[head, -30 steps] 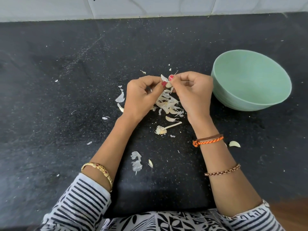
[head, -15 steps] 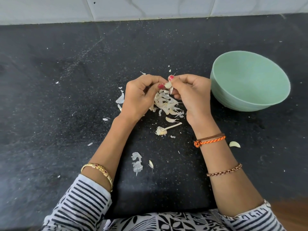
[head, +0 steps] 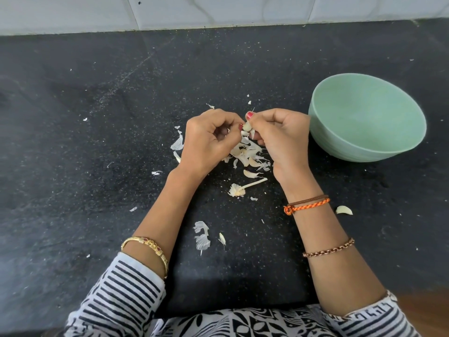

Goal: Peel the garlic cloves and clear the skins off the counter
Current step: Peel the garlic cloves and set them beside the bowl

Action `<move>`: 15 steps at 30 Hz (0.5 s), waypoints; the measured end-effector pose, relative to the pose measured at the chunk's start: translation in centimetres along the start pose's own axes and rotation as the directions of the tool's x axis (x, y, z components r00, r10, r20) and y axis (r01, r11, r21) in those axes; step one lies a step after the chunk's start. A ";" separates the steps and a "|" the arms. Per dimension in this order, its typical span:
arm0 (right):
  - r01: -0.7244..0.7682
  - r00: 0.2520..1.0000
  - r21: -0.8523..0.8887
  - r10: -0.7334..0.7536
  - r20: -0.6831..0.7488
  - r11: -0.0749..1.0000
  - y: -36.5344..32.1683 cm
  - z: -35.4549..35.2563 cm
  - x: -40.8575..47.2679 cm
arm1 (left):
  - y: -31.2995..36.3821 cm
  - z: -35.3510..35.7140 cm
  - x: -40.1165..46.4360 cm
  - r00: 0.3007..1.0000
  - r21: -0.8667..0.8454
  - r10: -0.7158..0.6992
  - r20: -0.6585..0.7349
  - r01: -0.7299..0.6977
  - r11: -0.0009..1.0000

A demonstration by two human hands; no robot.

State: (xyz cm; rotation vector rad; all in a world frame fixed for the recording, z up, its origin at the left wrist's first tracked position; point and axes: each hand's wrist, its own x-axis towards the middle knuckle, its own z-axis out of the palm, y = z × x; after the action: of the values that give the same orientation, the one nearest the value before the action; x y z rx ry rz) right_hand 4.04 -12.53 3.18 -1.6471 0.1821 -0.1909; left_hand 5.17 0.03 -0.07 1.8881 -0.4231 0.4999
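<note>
A small pale garlic clove [head: 247,126] is pinched between my left hand [head: 206,144] and my right hand [head: 281,139], just above the black counter [head: 97,142]. Both thumbs with red nails meet at the clove, and a strip of skin hangs below it. Under the hands lies a heap of papery skins and cloves [head: 245,154]. A garlic stem with its root base [head: 239,189] lies nearer to me. One loose clove [head: 343,210] sits to the right of my right forearm.
A mint-green bowl [head: 364,147] stands on the counter at the right, close to my right hand; its inside looks empty. More skin scraps [head: 201,235] lie between my forearms and others [head: 178,143] left of my left hand. A white tiled wall [head: 218,10] backs the counter.
Both hands have sunk slightly toward the heap of skins while working at the clove. The large flake of skin that stood up from the clove a second ago is gone from its top.
</note>
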 end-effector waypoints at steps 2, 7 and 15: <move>-0.017 1.000 0.019 0.016 0.020 1.000 -0.2 -0.1 0.0 | 0.3 0.1 0.1 0.999 -0.075 -0.043 -0.001 0.043 0.996; -0.162 0.946 0.150 0.110 0.305 0.975 -1.4 -1.3 0.2 | 0.1 -0.9 0.8 0.957 -0.257 -0.241 -0.159 0.196 0.947; -0.071 0.995 0.135 0.060 0.080 0.988 -0.5 -0.6 0.1 | 0.5 0.7 -0.1 0.983 -0.138 -0.182 0.036 0.185 0.973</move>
State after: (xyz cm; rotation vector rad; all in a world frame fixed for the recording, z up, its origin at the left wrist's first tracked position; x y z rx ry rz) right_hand 4.02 -13.09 3.68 -1.5066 0.1618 -0.0887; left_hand 4.92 -0.76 0.01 1.7770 -0.2874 0.3166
